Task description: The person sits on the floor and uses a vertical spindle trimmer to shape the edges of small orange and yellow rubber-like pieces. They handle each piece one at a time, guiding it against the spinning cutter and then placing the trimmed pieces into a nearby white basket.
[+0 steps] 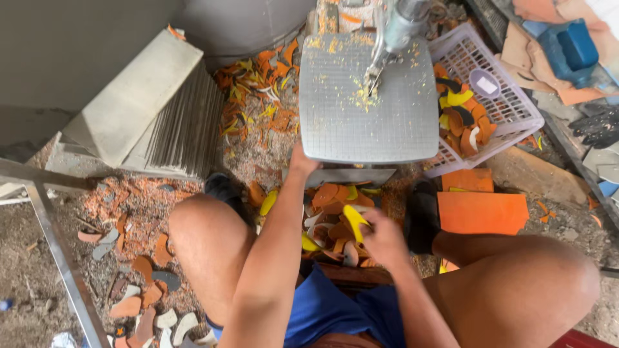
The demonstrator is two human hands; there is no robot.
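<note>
Seated person, knees wide, lower half of frame; floor (39, 283) littered with foam offcuts.

Grey textured worktop (367, 103) of a small cutting machine, upper centre, dusted with yellow crumbs. Its cutter head (393, 32) comes down at the top edge of the frame.

Stack of grey sheets (174, 129), upper left. Lilac plastic basket (516, 109), upper right, touching the worktop's right side, holds cut orange, yellow and black pieces. Two orange foam slabs (480, 211) lie on the floor at centre right.

Pile of orange and yellow blanks (332, 222) between the knees, just below the worktop.

Left hand (302, 161) rests against the worktop's near edge, fingers hidden under it; whether it grips the edge I cannot tell. Right hand (383, 235) is closed on a curved yellow piece (353, 220), lifted just above the pile.

Judgement on handling: take one piece only, so none cling together. Hold it by the tail end, keeping fingertips away from the cutter. Left hand on the edge steadies the body; better kept there, well apart from the blade line. Lay the piece flat on the worktop before feeding it.
</note>
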